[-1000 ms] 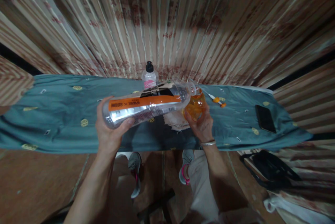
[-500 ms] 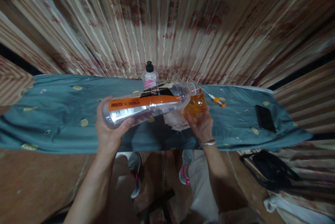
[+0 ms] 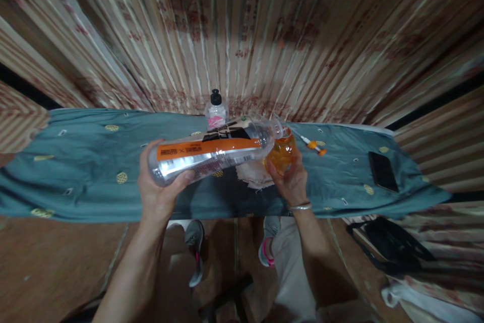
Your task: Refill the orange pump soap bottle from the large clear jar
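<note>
My left hand (image 3: 161, 182) grips the base end of a large clear plastic bottle (image 3: 212, 149) with an orange and black label. The bottle lies tilted almost level, its neck pointing right. Wrapped in my right hand (image 3: 291, 177) is an orange see-through bottle (image 3: 283, 154), held at the large bottle's neck; the mouths overlap, and whether they touch I cannot tell. A bracelet circles my right wrist. Below the bottles a pale crumpled cloth (image 3: 253, 174) lies on the table. Just right of my right hand is a white spray pump head with orange parts (image 3: 313, 145).
A small clear bottle with a black cap and pink label (image 3: 217, 111) stands at the back of the narrow table with its teal cloth (image 3: 91, 162). A black phone (image 3: 383, 172) lies at the right. Pleated curtains (image 3: 242, 36) hang behind; a black bag (image 3: 389, 245) sits lower right.
</note>
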`<state>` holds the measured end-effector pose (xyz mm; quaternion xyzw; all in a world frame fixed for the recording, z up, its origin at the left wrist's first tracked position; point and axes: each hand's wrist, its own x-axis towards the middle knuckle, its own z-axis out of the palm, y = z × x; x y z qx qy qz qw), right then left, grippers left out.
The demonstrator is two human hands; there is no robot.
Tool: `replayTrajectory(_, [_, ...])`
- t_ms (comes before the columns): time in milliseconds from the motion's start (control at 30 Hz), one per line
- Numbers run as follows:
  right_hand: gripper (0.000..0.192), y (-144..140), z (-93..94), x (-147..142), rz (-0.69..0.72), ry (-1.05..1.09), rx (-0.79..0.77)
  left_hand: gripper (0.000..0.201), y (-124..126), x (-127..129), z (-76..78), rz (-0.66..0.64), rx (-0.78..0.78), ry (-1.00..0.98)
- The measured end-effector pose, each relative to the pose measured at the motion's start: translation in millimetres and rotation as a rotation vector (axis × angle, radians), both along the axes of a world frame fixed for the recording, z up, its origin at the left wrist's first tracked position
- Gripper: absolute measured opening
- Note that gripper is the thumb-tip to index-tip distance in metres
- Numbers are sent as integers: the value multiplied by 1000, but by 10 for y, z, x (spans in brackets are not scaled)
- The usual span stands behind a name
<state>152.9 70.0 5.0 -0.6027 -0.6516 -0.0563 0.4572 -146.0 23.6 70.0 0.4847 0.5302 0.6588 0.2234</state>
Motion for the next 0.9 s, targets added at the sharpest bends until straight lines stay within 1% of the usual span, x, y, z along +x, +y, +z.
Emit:
replayTrajectory(333, [71, -17, 20, -11, 10, 22, -37, 73, -11, 5, 13, 9, -3, 59])
replayTrajectory(500, [73, -10, 5, -4, 9, 33, -28, 74, -12, -7, 0, -15, 4, 20])
replayTrajectory(633, [73, -3, -3, -1, 23, 35, -31, 77, -8, -17, -12, 1, 10, 20])
replayTrajectory(900, [76, -3, -28, 4, 19, 18, -12, 77, -11, 11, 29, 7, 10, 40])
